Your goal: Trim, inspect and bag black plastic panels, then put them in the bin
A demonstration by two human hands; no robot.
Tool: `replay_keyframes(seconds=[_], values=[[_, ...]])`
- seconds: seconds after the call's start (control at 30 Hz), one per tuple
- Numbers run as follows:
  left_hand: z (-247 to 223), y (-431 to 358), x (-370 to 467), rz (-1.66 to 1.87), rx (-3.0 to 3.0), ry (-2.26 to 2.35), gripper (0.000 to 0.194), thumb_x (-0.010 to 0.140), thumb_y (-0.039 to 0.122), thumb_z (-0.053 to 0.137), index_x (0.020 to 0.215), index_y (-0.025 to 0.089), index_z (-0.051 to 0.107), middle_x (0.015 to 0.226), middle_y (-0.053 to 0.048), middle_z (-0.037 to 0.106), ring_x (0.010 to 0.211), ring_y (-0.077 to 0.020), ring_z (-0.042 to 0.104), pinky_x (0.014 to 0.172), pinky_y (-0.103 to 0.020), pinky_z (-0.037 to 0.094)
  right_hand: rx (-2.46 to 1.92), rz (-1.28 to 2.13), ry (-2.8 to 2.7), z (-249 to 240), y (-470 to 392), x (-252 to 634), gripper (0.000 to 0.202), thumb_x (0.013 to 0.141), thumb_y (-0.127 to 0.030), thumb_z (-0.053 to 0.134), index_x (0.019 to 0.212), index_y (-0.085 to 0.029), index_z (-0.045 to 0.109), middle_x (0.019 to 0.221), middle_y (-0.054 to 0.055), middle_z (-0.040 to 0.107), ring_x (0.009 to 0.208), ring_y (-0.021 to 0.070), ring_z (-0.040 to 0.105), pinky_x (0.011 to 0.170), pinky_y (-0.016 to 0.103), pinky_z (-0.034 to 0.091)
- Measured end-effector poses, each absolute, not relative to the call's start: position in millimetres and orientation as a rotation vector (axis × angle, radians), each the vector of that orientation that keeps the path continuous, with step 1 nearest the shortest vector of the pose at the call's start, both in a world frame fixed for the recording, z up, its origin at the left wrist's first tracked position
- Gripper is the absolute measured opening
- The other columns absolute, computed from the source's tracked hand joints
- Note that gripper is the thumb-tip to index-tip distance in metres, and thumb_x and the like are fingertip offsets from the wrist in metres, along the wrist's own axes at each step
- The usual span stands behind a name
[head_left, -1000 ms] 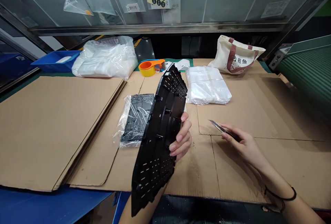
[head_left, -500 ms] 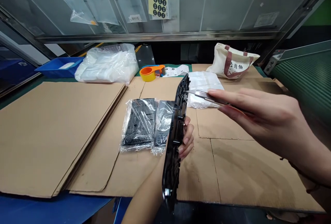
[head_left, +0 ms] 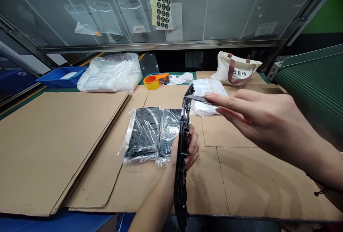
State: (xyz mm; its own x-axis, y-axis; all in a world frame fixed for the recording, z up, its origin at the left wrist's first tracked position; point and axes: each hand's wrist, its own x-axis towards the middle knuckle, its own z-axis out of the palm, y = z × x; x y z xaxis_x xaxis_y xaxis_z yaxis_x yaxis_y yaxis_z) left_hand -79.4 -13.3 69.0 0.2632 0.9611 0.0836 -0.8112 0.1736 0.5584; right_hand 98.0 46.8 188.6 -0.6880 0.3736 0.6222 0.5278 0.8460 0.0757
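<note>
My left hand (head_left: 193, 146) is wrapped round a black plastic housing (head_left: 182, 146), held upright nearly edge-on above the table. The housing shows slots and ribs along its edge. Between the thumb and fingers of my right hand (head_left: 257, 117) is a thin pointed metal blade (head_left: 198, 98). Its tip touches or sits very close to the upper end of the housing; contact cannot be made out for certain. Behind the left forearm lie two black plastic parts in clear bags, one on the left (head_left: 144, 132) and one partly hidden by the housing (head_left: 169, 128).
Stacked cardboard sheets (head_left: 59, 146) cover the left side. Along the back are a blue tray (head_left: 57, 78), a plastic-wrapped white bundle (head_left: 109, 73), a tape dispenser (head_left: 152, 82), a flat white pack (head_left: 207, 85) and a cloth bag (head_left: 233, 69). Cardboard (head_left: 249, 175) covers the tabletop.
The housing has turned more edge-on and sits slightly lower. My right hand with the blade has shifted a little left, still by the upper end. The view has tilted up somewhat.
</note>
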Motion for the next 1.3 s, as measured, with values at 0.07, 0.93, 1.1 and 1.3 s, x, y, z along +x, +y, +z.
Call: replay_keyframes(seconds=[0.07, 0.93, 1.1, 1.3], values=[[68, -13, -79, 1.296, 0.55, 0.347, 0.024, 0.088, 0.04, 0.057, 0.079, 0.023, 0.042, 0.046, 0.011, 0.043, 0.021, -0.0051, 0.026, 0.02, -0.016, 0.015, -0.625, -0.329, -2.421, 187, 45, 98, 0.034, 0.099, -0.032, 0.045, 0.128, -0.029, 0.06, 0.074, -0.001, 0.065, 0.059, 0.0107, 0.06, 0.057, 0.022, 0.047], [50, -8, -51, 1.552, 0.318, 0.73, 0.026, 0.061, 0.019, 0.083, 0.083, 0.013, 0.072, 0.082, -0.008, 0.075, 0.102, -0.0296, 0.068, 0.1, -0.044, 0.048, -1.027, 1.155, -1.806, 18, 35, 166, 0.059, 0.085, -0.066, 0.051, 0.12, -0.023, 0.066, 0.119, 0.014, 0.068, 0.104, 0.0275, 0.066, 0.088, 0.043, 0.056], [43, 0, -58, 1.591, 0.255, 0.597, 0.035, 0.071, 0.046, 0.078, 0.093, 0.02, 0.07, 0.102, -0.007, 0.074, 0.112, -0.0276, 0.063, 0.105, -0.046, 0.043, -0.731, 0.916, -1.807, 45, 47, 155, 0.028, 0.093, -0.038, 0.055, 0.107, -0.021, 0.071, 0.099, 0.008, 0.076, 0.092, 0.022, 0.072, 0.082, 0.036, 0.06], [47, 7, -76, 1.595, 0.263, 0.55, 0.058, 0.089, 0.063, 0.042, 0.113, 0.018, 0.068, 0.119, -0.012, 0.068, 0.13, -0.0305, 0.049, 0.112, -0.05, 0.033, -0.33, -0.045, -2.238, 45, 45, 177, 0.037, 0.094, -0.007, 0.048, 0.125, -0.02, 0.064, 0.113, 0.007, 0.072, 0.121, 0.0209, 0.059, 0.107, 0.046, 0.048]])
